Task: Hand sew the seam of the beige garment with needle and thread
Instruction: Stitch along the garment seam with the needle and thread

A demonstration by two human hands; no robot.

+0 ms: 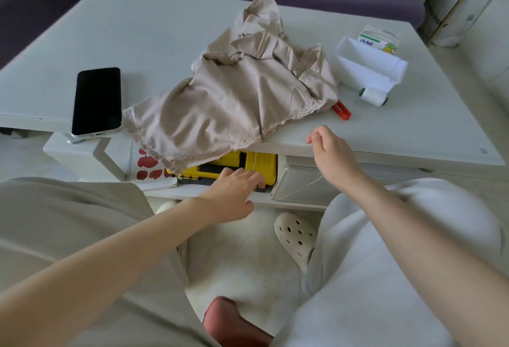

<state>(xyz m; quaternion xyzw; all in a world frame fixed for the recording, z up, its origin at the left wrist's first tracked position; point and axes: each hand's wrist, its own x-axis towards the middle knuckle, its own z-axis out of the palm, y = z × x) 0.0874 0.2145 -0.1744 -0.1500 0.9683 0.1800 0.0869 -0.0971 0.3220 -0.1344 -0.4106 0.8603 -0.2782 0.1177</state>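
Note:
The beige garment (237, 93) lies crumpled on the white table (154, 33), one stitched edge hanging over the front edge. My right hand (332, 151) is at the table's front edge, fingers curled and pinching a thin needle with pale thread (305, 185) trailing down from it. My left hand (237, 195) reaches under the table top, fingers stretched out over the yellow box (261, 162) on the lower shelf. A white thread spool (373, 96) lies on the table at the right.
A black phone (97, 100) lies at the table's left front. Red scissor handles (342, 110) poke out from under the garment. A white open box (369, 64) and a carton (380, 38) stand at the right. A notebook with apples (146, 165) sits on the shelf.

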